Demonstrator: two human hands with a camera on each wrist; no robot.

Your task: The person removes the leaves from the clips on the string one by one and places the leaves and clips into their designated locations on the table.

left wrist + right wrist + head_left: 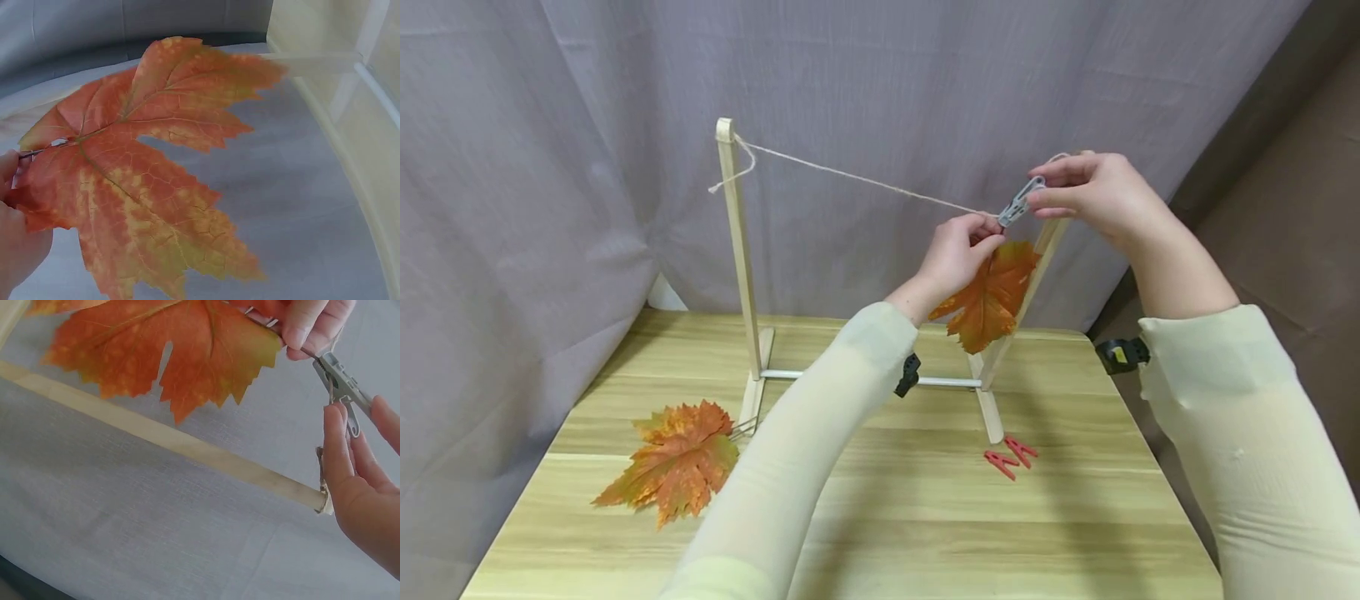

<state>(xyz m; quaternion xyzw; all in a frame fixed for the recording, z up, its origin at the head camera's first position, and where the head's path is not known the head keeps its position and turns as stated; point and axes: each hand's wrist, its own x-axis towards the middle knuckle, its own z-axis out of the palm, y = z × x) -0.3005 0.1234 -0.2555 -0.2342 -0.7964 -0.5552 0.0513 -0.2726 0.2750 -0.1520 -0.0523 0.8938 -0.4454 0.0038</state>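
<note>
My left hand (955,254) pinches the thin stem of an orange-red artificial maple leaf (987,300) at the string (865,179), towards its right end. In the left wrist view the leaf (150,125) spreads out from the fingertips. My right hand (1105,196) holds a grey clothespin (1021,202) between thumb and fingers, tilted, with its tip down at the left fingertips. The right wrist view shows the clothespin (344,384) at the leaf's stem and the string. Whether its tip bites on them cannot be made out.
The string spans two wooden posts (742,258), joined low by a white rod (947,382). On the wooden table (925,517), more maple leaves (677,462) lie at the left. Two red clothespins (1001,463) lie near the right foot. A grey curtain (850,75) hangs behind.
</note>
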